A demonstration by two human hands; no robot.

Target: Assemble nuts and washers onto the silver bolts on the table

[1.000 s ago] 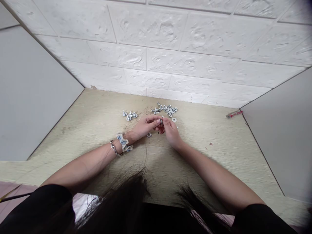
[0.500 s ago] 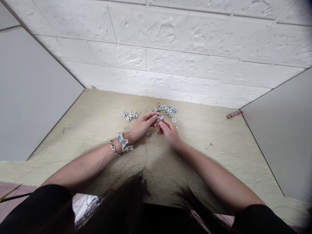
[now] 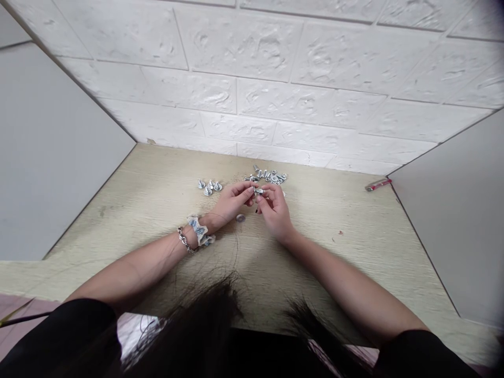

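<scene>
A small silvery bolt (image 3: 258,191) with what looks like a washer on it is held between both hands, above the middle of the table. My left hand (image 3: 233,200) pinches its left end between thumb and fingers. At the other end, the thumb and fingers of my right hand (image 3: 274,211) close around it; whether a nut is on it is too small to tell. One loose washer (image 3: 240,218) lies just below my left hand. Behind the fingers sits a pile of bolts, nuts and washers (image 3: 273,177), partly covered by my right hand.
Several bolts with washers (image 3: 208,187) stand grouped on the table left of my hands. A red-handled tool (image 3: 378,185) lies at the right by the grey side panel (image 3: 457,210). The white brick wall (image 3: 260,100) bounds the table's back.
My right hand has turned and its fingers have lifted around the bolt's right end, covering more of the pile's near side. The left hand holds almost still.
</scene>
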